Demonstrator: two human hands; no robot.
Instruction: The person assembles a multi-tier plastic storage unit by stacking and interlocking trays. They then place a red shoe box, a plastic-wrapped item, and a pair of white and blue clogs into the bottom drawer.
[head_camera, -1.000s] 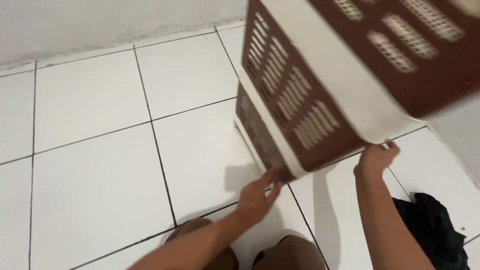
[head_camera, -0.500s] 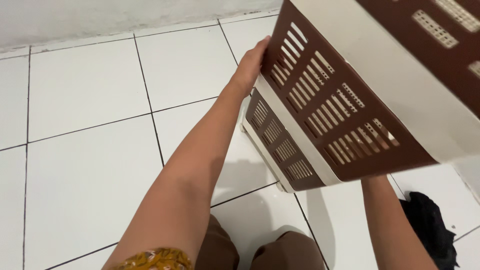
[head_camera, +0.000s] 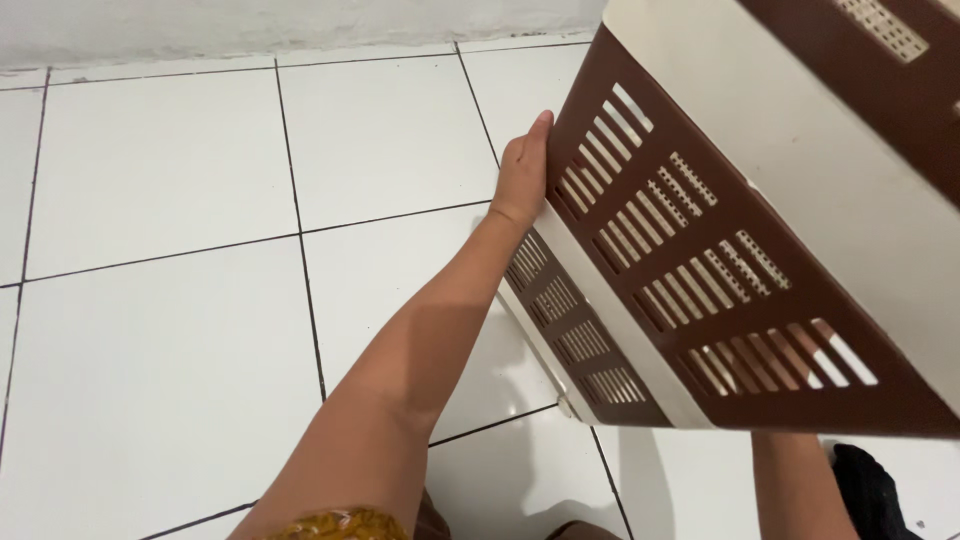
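Basket held tilted above white tiles

Head view, the only one: a large brown and cream slatted laundry basket (head_camera: 720, 250) fills the upper right of the picture, lifted off the white tiled floor (head_camera: 170, 330) and tipped so that one slotted side faces the camera. The left hand (head_camera: 523, 175) lies flat against the basket's left edge, fingers straight and pointing up and away, palm pressed to the brown wall; it braces more than it clasps, with nothing closed inside it. The left forearm runs in a long diagonal from the lower middle of the frame up to that edge, a patterned yellow sleeve (head_camera: 335, 524) just showing at the bottom. Only the right forearm (head_camera: 795, 485) shows, rising under the basket's lower corner; the right hand is hidden behind the basket, so its hold cannot be told. A dark cloth (head_camera: 875, 495) lies on the floor by that arm.

To carry this well, I judge that the flat left palm should keep steady pressure against the side, since an open hand can slip on smooth plastic.
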